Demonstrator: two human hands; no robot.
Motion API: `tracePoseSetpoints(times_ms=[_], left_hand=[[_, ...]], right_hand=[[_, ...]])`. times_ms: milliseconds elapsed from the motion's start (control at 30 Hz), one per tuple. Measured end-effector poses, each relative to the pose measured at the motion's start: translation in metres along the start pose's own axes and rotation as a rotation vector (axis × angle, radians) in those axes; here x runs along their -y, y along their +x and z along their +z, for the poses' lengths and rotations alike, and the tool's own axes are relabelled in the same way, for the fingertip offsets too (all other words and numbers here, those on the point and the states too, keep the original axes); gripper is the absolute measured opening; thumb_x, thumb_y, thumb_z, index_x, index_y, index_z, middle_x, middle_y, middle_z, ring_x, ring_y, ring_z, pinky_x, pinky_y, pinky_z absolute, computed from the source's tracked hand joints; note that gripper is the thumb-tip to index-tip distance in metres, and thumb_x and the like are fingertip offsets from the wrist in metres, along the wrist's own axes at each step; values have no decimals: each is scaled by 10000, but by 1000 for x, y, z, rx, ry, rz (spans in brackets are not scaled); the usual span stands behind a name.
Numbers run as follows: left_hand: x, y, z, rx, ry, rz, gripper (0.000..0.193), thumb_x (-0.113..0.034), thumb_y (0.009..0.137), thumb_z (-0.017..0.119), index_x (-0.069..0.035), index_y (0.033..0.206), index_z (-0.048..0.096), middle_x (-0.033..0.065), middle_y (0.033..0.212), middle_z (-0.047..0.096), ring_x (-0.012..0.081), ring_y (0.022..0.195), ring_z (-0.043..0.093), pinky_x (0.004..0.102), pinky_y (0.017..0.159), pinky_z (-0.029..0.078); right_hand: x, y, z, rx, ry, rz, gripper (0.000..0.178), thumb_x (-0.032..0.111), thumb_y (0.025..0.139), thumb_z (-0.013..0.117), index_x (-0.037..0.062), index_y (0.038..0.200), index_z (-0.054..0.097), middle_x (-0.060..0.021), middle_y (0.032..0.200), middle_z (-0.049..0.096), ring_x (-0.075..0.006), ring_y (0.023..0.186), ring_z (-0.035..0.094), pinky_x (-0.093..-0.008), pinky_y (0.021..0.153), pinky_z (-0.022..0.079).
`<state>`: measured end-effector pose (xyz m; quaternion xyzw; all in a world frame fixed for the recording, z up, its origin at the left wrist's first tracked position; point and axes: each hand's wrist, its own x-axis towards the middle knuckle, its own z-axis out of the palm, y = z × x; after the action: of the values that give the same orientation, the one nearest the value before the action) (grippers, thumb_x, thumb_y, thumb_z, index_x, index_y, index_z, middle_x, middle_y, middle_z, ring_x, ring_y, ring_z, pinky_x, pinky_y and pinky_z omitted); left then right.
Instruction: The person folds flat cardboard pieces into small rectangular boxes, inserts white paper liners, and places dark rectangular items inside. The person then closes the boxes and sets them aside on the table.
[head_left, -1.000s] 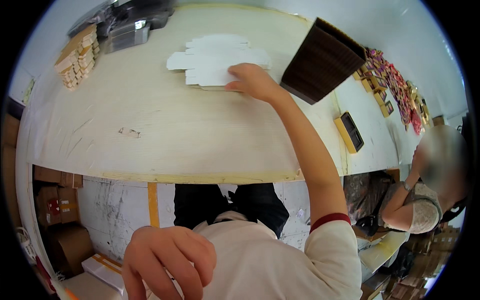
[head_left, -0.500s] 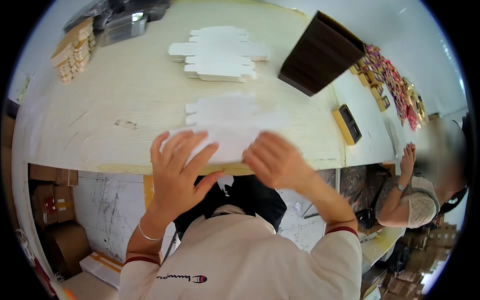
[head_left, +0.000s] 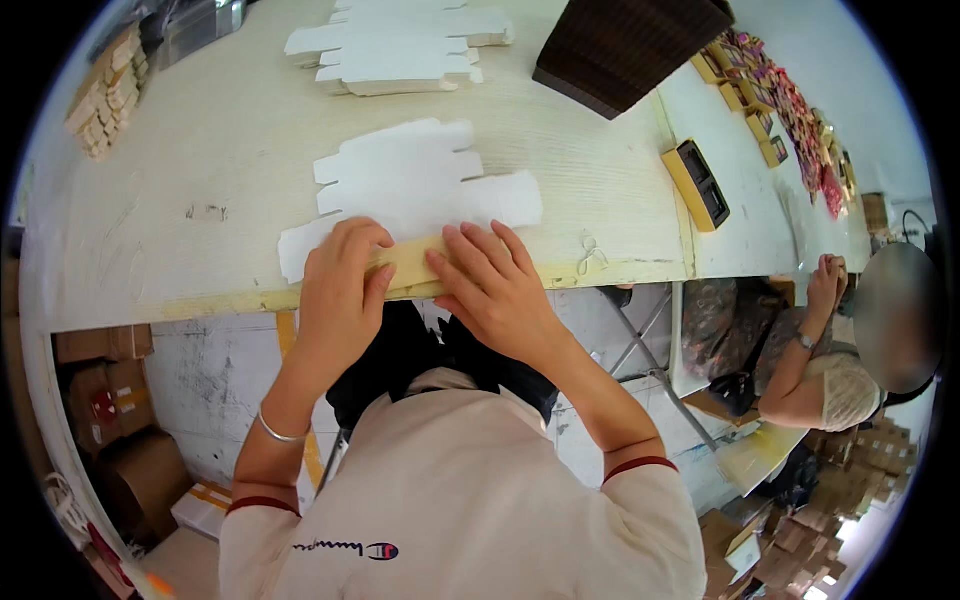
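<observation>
A flat white box blank (head_left: 410, 180) with notched flaps lies in front of me by the table's front edge. Its near panel is folded over, so a gold strip (head_left: 410, 264) of its other face shows. My left hand (head_left: 345, 285) is closed on the left part of this fold, fingers bent and thumb along the strip. At the right part, my right hand (head_left: 495, 295) grips the folded panel with its fingers laid over it. Farther back is a stack of similar white blanks (head_left: 400, 50).
A tall dark brown box (head_left: 625, 50) stands at the back right, with a small gold box (head_left: 696, 185) nearer. A loose string (head_left: 592, 255) lies by the right front edge. Bundled small pieces (head_left: 108, 95) sit far left. Another person (head_left: 825, 360) works at right.
Both hands have come onto the near panel of the blank, which now shows a gold folded strip. The view has shifted, so the table's things sit higher. A string now shows at right.
</observation>
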<state>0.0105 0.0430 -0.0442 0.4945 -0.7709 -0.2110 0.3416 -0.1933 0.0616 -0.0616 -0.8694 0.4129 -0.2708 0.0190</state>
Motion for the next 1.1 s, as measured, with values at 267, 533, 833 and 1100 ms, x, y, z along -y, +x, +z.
tracePoseSetpoints(times_ms=[267, 533, 833, 1100], left_hand=[[6, -27, -7, 58, 226, 276, 304, -101, 717, 737, -49, 1002, 648, 78, 1010, 585, 299, 912, 540, 402, 803, 419], [16, 4, -13, 145, 65, 100, 120, -86, 761, 690, -32, 862, 655, 72, 759, 553, 283, 757, 523, 370, 711, 417], [-16, -3, -9, -9, -68, -176, 349, -292, 845, 672, -65, 1099, 596, 136, 924, 552, 317, 827, 568, 387, 709, 450], [15, 22, -26, 194, 6, -109, 166, 21, 830, 576, -57, 976, 580, 91, 921, 565, 295, 779, 567, 345, 673, 457]], right_hand=[[7, -12, 8, -99, 12, -94, 368, 131, 745, 632, -10, 1080, 575, -117, 1067, 552, -256, 1019, 528, -380, 893, 426], [11, 26, 7, 38, 81, 72, 110, 49, 711, 590, 37, 798, 523, -88, 795, 489, -254, 754, 529, -358, 656, 437], [20, 52, 1, 167, 672, 388, 225, -37, 837, 540, 9, 1052, 583, -152, 858, 621, -300, 768, 606, -353, 705, 490], [-16, 10, -41, 83, 394, 57, 466, 89, 740, 719, 62, 1189, 596, -157, 1299, 522, -342, 1175, 506, -454, 978, 411]])
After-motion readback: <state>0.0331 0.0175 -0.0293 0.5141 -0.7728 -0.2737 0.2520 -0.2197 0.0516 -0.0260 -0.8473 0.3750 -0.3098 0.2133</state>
